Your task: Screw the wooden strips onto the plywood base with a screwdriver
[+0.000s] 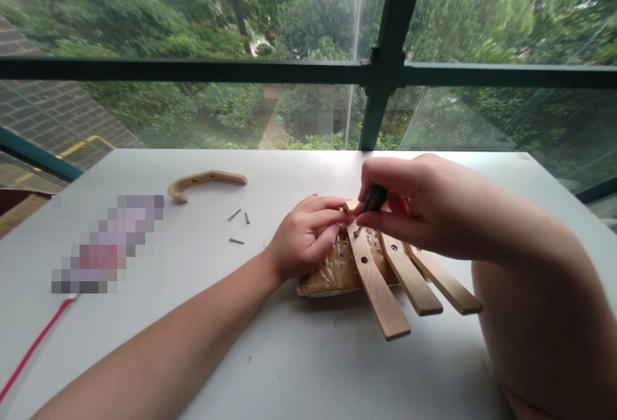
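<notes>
My right hand (419, 198) is closed round the dark handle of a screwdriver (374, 198), held at a slant. Its tip points down at a screw (357, 234) in the upper hole of a curved wooden hook (380, 295); whether they touch I cannot tell. My left hand (308, 234) lies over the left side of a wooden block (322, 280) wrapped in clear plastic, its fingers pressed against the hook's upper end. A second wooden hook (418, 291) and a third wooden hook (456, 288) lie across the block to the right, partly hidden by my right hand.
Several loose things lie on the white table (270, 356): a wooden hook (212, 176) at the back left, and screws (236, 241) near my left hand. A blurred-out object (106, 246) with a red cord (36, 346) is at the left. Windows border the far edge.
</notes>
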Available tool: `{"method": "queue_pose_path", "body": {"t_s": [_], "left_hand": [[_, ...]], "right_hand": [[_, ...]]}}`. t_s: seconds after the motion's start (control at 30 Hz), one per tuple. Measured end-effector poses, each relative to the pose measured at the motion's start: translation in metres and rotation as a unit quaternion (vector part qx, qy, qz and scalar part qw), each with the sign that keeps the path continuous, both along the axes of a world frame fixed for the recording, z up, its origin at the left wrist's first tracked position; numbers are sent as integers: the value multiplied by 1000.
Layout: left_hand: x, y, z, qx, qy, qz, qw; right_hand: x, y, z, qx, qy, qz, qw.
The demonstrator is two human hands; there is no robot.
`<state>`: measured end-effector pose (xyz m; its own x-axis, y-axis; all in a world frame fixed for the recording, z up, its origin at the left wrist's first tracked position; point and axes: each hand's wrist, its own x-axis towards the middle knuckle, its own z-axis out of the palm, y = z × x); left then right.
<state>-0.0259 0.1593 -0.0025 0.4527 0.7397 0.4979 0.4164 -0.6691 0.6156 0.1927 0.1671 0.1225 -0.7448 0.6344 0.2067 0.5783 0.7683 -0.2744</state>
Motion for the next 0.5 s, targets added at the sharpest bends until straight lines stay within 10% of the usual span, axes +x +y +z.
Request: {"method": "queue_pose_path", "body": {"t_s": [0.5], "left_hand": [[-3,3,-5,3,13,-23,1000]], "right_hand": [[-9,2,-4,21,21,-32,999]]}}
